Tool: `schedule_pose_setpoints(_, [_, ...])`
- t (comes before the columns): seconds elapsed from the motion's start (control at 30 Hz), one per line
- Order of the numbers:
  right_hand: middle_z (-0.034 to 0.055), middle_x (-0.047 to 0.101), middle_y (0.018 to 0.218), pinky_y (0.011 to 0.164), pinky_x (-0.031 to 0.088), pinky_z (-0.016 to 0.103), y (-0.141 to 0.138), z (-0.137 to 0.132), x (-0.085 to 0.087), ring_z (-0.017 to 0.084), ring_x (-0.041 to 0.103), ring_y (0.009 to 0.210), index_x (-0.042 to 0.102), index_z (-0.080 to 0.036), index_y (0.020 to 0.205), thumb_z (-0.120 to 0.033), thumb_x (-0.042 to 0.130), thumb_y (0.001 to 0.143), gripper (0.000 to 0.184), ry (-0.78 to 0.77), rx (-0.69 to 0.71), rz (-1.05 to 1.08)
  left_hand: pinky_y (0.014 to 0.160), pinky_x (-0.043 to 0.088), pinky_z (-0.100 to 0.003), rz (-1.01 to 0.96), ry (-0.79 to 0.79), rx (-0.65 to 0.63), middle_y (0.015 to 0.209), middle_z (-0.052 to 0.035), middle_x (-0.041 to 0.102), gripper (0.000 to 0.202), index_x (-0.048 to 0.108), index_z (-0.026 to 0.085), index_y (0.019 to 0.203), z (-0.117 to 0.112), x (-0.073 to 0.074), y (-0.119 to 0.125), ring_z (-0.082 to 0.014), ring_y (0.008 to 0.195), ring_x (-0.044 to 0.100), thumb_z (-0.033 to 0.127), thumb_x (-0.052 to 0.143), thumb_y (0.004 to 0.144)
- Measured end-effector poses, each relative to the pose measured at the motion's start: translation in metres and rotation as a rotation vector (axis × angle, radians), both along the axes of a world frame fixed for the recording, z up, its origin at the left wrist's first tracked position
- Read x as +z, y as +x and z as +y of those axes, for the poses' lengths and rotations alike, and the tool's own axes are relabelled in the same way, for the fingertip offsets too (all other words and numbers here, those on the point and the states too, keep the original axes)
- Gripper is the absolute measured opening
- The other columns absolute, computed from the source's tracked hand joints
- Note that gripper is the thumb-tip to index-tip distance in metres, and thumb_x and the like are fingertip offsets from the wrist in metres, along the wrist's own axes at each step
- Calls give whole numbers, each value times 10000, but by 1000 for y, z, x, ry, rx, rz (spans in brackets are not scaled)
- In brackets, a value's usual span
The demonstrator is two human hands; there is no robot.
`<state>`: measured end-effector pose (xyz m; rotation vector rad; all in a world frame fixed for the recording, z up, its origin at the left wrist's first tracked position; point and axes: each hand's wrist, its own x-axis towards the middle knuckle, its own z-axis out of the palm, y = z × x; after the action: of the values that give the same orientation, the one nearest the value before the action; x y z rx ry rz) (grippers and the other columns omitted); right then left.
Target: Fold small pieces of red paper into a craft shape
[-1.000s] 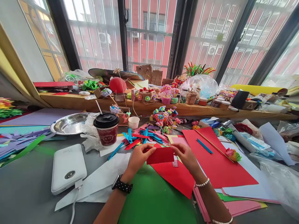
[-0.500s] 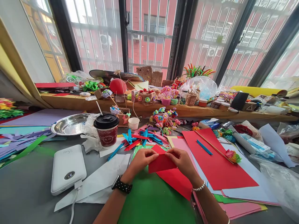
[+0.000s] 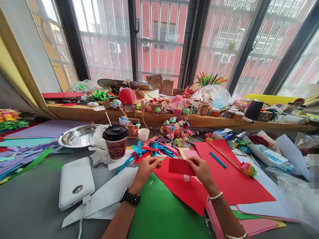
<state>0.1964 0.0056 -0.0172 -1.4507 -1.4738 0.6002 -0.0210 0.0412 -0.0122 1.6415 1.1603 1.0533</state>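
A small red paper piece (image 3: 180, 166) is pinched at its right end by my right hand (image 3: 200, 171). My left hand (image 3: 147, 169) is just left of that piece, with a narrow gap between. Its fingers are curled, thumb and forefinger slightly apart, with nothing seen between them. Below lies a larger red sheet (image 3: 181, 192), partly over a shiny green surface (image 3: 159, 215). A little pale pink piece (image 3: 186, 178) rests on the sheet. Behind my hands is a pile of blue and red paper strips (image 3: 157, 149).
At left are a lidded coffee cup (image 3: 116, 142), a white power bank (image 3: 76, 184) with a cable, and a metal dish (image 3: 81, 135). To the right, a red sheet (image 3: 239, 179) bears a stick with a paper flower (image 3: 248, 168). Crafts crowd the windowsill ledge (image 3: 159, 121).
My left hand has let go of the small red paper piece and moved slightly left. My right hand has carried it a little right, and the pale pink piece now shows.
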Motion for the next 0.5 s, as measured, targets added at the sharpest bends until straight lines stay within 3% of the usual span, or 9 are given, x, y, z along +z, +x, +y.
schedule_pose_setpoints(0.07, [58,642,695,508,431,253,6,1,-1,188,572,623,612,-156,716,-448,479,696,322,-4,-82,44,618,457,-262,-91,19,160,660,-62,649,302,618,113,724,3,-1,-6,-176,647,594,381,490,674])
schedule_pose_setpoints(0.13, [57,642,698,515,436,254,5,2,-2,191,575,631,608,-157,713,-454,480,694,324,-16,-48,67,663,453,-270,-117,60,212,719,-66,652,313,609,119,772,2,1,-6,-180,706,594,388,471,694])
schedule_pose_setpoints(0.27, [49,634,701,523,439,238,-15,-3,-3,177,569,643,603,-165,711,-422,461,724,294,-11,137,52,721,425,-248,4,185,-1,917,-39,626,270,601,185,874,-11,7,9,-171,849,553,358,492,697])
schedule_pose_setpoints(0.37, [44,632,701,514,432,227,-29,-7,-2,165,563,631,606,-164,725,-399,453,740,280,-5,200,9,647,421,-230,144,194,-164,797,-18,652,213,634,202,779,-18,7,18,-159,735,567,334,487,699])
schedule_pose_setpoints(0.5, [50,637,704,548,449,233,-28,-6,-3,166,573,650,611,-163,723,-401,452,741,287,0,217,2,602,397,-230,241,242,-90,702,-12,659,253,640,195,667,-16,1,20,-156,653,562,354,450,716])
